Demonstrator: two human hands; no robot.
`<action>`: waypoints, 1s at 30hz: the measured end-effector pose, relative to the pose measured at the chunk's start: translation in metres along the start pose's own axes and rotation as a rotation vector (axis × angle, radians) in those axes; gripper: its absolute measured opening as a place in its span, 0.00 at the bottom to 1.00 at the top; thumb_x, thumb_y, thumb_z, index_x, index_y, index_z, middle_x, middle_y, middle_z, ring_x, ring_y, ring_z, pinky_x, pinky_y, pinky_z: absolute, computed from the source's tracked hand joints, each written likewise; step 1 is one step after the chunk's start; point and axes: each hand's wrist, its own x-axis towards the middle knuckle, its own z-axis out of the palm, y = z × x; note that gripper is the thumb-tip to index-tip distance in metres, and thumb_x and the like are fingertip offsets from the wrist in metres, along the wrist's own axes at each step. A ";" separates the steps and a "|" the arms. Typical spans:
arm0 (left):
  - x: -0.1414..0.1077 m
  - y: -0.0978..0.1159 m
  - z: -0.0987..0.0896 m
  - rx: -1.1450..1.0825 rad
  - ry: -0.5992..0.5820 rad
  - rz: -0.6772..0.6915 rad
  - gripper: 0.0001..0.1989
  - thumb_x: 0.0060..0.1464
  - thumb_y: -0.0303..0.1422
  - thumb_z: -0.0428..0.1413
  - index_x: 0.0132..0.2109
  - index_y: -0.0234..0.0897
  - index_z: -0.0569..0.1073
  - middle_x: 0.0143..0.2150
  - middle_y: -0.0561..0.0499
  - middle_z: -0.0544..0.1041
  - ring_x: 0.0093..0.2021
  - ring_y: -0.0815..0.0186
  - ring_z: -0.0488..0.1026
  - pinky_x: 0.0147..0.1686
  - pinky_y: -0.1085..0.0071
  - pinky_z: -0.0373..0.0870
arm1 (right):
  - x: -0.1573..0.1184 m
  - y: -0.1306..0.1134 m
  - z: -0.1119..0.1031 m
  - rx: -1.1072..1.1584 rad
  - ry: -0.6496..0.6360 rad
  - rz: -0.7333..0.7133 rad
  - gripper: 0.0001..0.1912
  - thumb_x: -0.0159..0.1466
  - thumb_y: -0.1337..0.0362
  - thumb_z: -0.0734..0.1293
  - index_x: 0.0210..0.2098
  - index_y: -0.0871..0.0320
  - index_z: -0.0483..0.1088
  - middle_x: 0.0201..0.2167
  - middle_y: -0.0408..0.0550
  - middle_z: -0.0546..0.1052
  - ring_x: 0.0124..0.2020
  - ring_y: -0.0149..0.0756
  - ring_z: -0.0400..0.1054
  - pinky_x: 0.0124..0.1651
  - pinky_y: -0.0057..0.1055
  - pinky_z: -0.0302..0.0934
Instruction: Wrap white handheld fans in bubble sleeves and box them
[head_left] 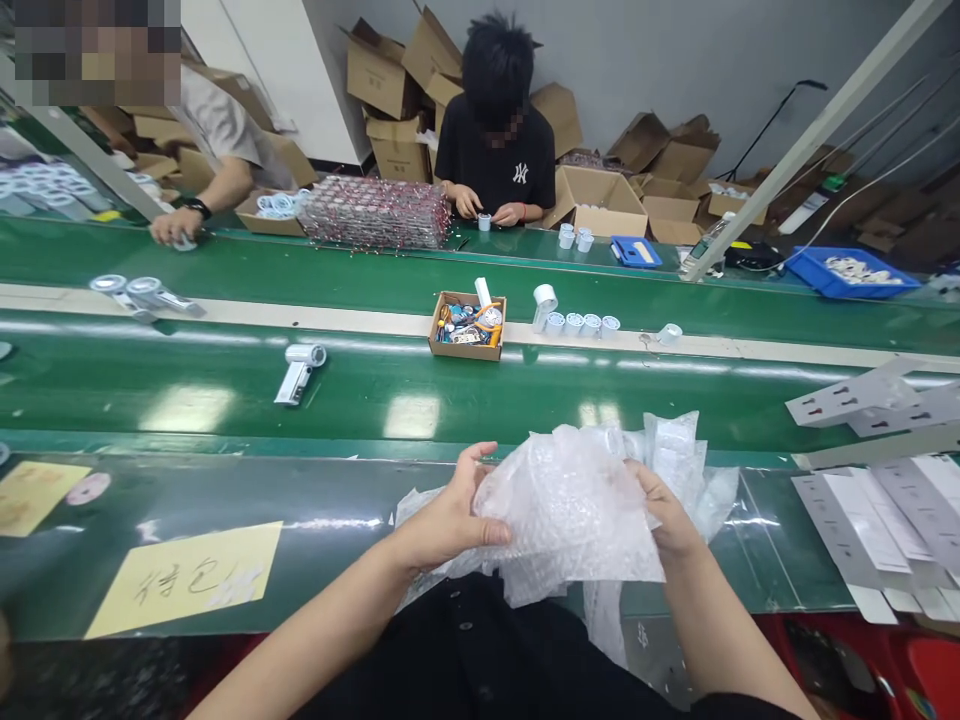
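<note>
A clear bubble wrap bag [574, 500] is held up in front of my chest between both hands. My left hand [457, 510] grips its left side, thumb on the near face. The fingers of my right hand [667, 510] close on its right edge and are partly hidden. More bubble wrap bags [671, 450] lie in a loose heap on the bench behind and beneath it. Whether anything is inside the held bag I cannot tell. On the green belt beyond lies a white handheld fan [300, 373], apart from my hands.
A small cardboard box [466, 350] of mixed parts stands on the middle strip, beside white cylindrical parts [574, 324]. White boxes [862, 530] stand at the right. A yellow paper sign [184, 575] lies at the left. Two people work across the belt, near a stack of wired parts [375, 212].
</note>
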 end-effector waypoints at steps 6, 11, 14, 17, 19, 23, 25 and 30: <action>0.009 0.016 -0.044 0.655 0.572 0.162 0.21 0.48 0.37 0.59 0.48 0.38 0.65 0.42 0.47 0.72 0.43 0.57 0.71 0.42 0.62 0.68 | -0.024 -0.068 -0.034 -0.238 -0.344 -0.209 0.04 0.58 0.64 0.70 0.28 0.47 0.76 0.46 0.44 0.74 0.40 0.38 0.71 0.43 0.37 0.68; 0.031 0.060 -0.001 1.152 0.129 0.173 0.07 0.53 0.35 0.55 0.35 0.38 0.75 0.39 0.47 0.74 0.39 0.59 0.73 0.41 0.64 0.65 | -0.022 -0.114 0.018 -0.810 -0.703 -0.334 0.13 0.63 0.69 0.63 0.35 0.48 0.77 0.69 0.35 0.48 0.67 0.49 0.49 0.64 0.50 0.50; 0.045 0.069 0.042 0.762 -0.081 0.072 0.15 0.50 0.41 0.59 0.41 0.36 0.74 0.32 0.50 0.74 0.33 0.63 0.72 0.33 0.68 0.65 | -0.013 -0.100 0.052 -1.002 -0.658 -0.375 0.16 0.61 0.74 0.61 0.38 0.50 0.76 0.71 0.33 0.38 0.70 0.47 0.38 0.65 0.47 0.49; 0.052 0.061 0.056 0.186 -0.183 -0.049 0.25 0.50 0.41 0.60 0.53 0.35 0.67 0.37 0.47 0.76 0.31 0.68 0.71 0.31 0.71 0.65 | -0.010 -0.080 0.049 -1.010 -0.429 -0.439 0.17 0.60 0.76 0.59 0.41 0.51 0.73 0.67 0.44 0.54 0.65 0.43 0.53 0.62 0.45 0.55; 0.054 0.046 0.049 -0.034 -0.204 -0.071 0.31 0.48 0.35 0.62 0.57 0.35 0.61 0.43 0.44 0.76 0.33 0.69 0.72 0.33 0.71 0.65 | -0.016 -0.074 0.028 -0.993 -0.270 -0.400 0.16 0.60 0.74 0.59 0.42 0.50 0.71 0.57 0.48 0.70 0.57 0.41 0.66 0.57 0.43 0.61; 0.058 -0.008 0.034 0.330 -0.166 -0.113 0.24 0.46 0.32 0.62 0.51 0.34 0.68 0.44 0.41 0.76 0.38 0.63 0.73 0.37 0.68 0.66 | -0.036 -0.083 -0.023 -0.837 -0.045 -0.214 0.10 0.61 0.65 0.64 0.42 0.50 0.72 0.49 0.50 0.76 0.49 0.44 0.72 0.46 0.38 0.69; 0.059 -0.041 0.034 0.706 -0.244 -0.162 0.18 0.40 0.31 0.64 0.41 0.35 0.74 0.41 0.44 0.78 0.43 0.56 0.73 0.42 0.64 0.67 | -0.044 -0.088 -0.039 -0.711 0.008 -0.109 0.18 0.60 0.59 0.67 0.50 0.49 0.70 0.54 0.52 0.73 0.49 0.47 0.71 0.43 0.37 0.70; 0.065 -0.078 0.027 0.945 -0.190 -0.169 0.04 0.42 0.25 0.59 0.25 0.36 0.72 0.30 0.47 0.77 0.43 0.54 0.73 0.45 0.62 0.66 | -0.052 -0.085 -0.059 -0.594 -0.095 0.153 0.32 0.53 0.55 0.72 0.56 0.50 0.67 0.58 0.55 0.69 0.55 0.54 0.66 0.51 0.46 0.66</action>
